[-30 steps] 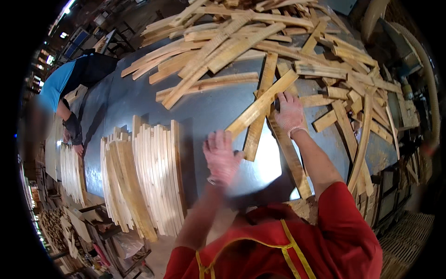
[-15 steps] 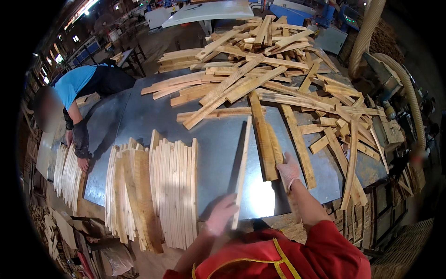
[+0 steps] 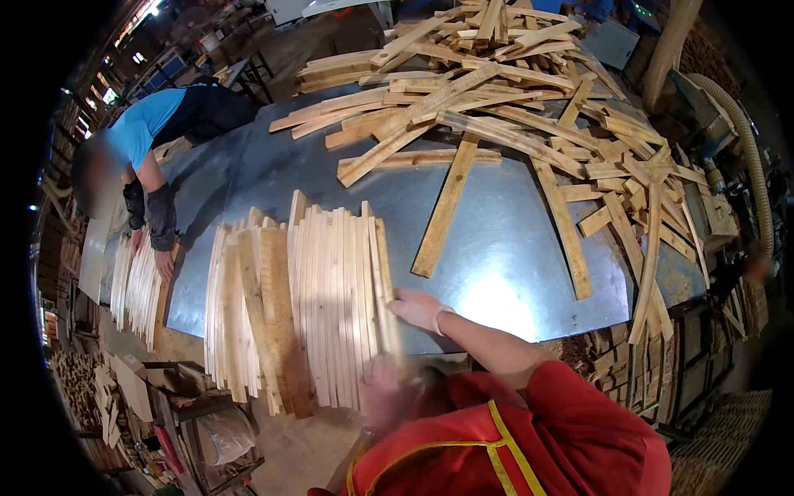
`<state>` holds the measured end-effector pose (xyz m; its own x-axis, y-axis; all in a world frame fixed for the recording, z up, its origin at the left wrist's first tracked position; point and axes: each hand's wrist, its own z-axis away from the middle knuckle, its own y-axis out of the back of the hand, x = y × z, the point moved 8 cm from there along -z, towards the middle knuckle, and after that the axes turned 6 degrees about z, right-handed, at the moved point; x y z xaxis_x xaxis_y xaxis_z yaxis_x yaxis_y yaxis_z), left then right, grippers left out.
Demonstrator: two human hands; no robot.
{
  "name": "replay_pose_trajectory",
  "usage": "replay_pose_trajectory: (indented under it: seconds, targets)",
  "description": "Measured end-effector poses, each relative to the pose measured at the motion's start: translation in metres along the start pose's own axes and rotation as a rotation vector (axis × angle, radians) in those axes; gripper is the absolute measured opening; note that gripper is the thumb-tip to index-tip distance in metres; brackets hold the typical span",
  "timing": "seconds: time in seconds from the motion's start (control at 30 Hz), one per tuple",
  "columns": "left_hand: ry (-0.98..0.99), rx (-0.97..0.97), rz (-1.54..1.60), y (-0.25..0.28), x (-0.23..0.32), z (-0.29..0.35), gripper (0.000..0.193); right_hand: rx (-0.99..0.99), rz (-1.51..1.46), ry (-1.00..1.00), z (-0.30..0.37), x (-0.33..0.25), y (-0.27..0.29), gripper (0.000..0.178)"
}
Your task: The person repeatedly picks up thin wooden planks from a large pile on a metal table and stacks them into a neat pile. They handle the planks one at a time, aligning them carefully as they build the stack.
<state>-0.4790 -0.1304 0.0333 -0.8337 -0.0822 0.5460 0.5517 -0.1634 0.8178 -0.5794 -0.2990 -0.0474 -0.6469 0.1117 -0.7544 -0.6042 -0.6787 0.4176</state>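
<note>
— Where are the hands?

— The right hand point(image 3: 419, 310) lies flat, fingers stretched out, against the right edge of the slat row point(image 3: 331, 310) on the worktop point(image 3: 504, 273). It grips nothing, just presses the end slat point(image 3: 385, 285). The left hand point(image 3: 382, 388) is a blur at the near end of that row; I cannot tell if it is open or closed.

— And the row?

— Standing on edge at the near side of the worktop, its ends hanging past the rim. Loose boards point(image 3: 488, 91) are heaped at the far side, one plank point(image 3: 447, 207) lying alone between. A co-worker point(image 3: 149, 136) in blue handles another stack point(image 3: 136, 281) at the left.
</note>
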Motion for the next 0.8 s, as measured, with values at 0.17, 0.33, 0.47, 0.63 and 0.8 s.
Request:
replay_pose_trajectory:
  seconds: [0.17,0.33,0.47,0.63,0.8]
  targets:
    - [-0.147,0.326,-0.505,-0.020,-0.021,-0.018,0.059,-0.249,0.245,0.246,-0.012,-0.024,0.041,0.051]
    - [-0.095,0.335,-0.394,-0.022,-0.006,-0.047,0.073,0.600,0.341,0.003,0.018,0.057,0.280,0.057]
    - [-0.238,0.223,-0.130,-0.030,0.057,-0.123,0.077,0.972,0.718,-0.174,0.065,0.146,0.438,0.057]
    - [-0.123,0.220,-0.190,-0.062,0.079,-0.242,0.080,0.844,1.077,-0.447,0.097,0.250,0.517,0.055]
    - [0.070,0.082,-0.296,-0.109,0.052,-0.253,0.078,0.428,1.092,-0.376,0.077,0.200,0.522,0.046]
